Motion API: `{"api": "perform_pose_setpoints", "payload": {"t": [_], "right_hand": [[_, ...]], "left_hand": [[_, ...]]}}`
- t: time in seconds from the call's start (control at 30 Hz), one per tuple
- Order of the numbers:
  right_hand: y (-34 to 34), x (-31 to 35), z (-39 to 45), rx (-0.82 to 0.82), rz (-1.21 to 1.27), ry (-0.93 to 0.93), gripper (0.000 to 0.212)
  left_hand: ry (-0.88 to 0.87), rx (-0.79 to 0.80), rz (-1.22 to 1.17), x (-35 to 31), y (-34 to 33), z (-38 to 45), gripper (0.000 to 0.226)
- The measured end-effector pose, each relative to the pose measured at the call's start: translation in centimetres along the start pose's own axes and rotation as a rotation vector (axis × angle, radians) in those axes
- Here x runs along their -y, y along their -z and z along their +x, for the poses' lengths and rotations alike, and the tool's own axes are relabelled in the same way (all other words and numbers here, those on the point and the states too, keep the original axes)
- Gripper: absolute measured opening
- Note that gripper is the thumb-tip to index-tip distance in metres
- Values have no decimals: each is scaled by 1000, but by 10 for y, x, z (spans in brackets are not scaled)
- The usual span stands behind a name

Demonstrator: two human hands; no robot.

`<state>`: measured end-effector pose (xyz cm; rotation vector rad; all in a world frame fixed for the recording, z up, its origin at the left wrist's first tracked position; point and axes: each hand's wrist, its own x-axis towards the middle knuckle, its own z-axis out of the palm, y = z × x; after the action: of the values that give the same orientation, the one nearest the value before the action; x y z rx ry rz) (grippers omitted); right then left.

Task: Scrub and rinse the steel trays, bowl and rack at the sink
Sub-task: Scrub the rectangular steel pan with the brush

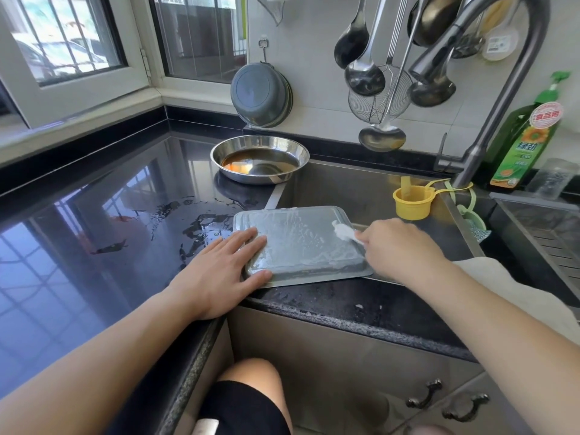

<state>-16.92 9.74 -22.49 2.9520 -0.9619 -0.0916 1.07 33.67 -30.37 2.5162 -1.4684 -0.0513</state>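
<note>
A rectangular steel tray (301,243), upside down and streaked with white suds, lies across the near left corner of the steel sink (361,186), partly on the black stone counter (94,208). The left hand (219,271) presses flat on its left edge, fingers straight. The right hand (398,246) grips a soapy white brush (345,231) against the tray's right side. A round steel bowl (260,158) holding brown liquid sits on the counter behind.

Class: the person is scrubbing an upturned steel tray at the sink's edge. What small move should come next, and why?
Probably sweep the brush back leftward across the tray. The right hand holds it at the right edge, suds cover the surface, and the left hand presses the tray steady.
</note>
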Motion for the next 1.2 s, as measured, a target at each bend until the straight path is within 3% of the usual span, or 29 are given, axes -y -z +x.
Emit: {"api": "perform_pose_setpoints", "payload": {"t": [0.07,0.2,0.33,0.47,0.6,0.73,0.87,1.0,1.1,1.2], "right_hand": [[1,-4,5,-15,15,-27,43],[-2,9,-2,86,28,100,51],[2,-6,12,17,-28,13,47],[1,16,3,92,4,113,52],[8,9,24,-1,6,-30,47],[9,28,21,49,27,47,46],[16,19,35,0,37,-48,36],[12,34,31,62,55,55,44],[16,20,42,17,27,-37,41],[11,31,39,49,25,25,44]], "left_hand": [[1,0,-3,-1,0,-1,80],[4,11,-9,0,0,0,82],[-3,2,-4,0,0,0,83],[-3,1,-8,1,1,-1,83],[-1,-4,-10,-1,2,-1,82],[-4,-6,-17,0,2,-1,81],[-1,-23,-15,-1,2,-1,80],[-6,-36,-25,-1,2,-2,79],[-8,-37,-25,-1,1,-2,78],[-9,-42,-31,-1,1,-2,77]]}}
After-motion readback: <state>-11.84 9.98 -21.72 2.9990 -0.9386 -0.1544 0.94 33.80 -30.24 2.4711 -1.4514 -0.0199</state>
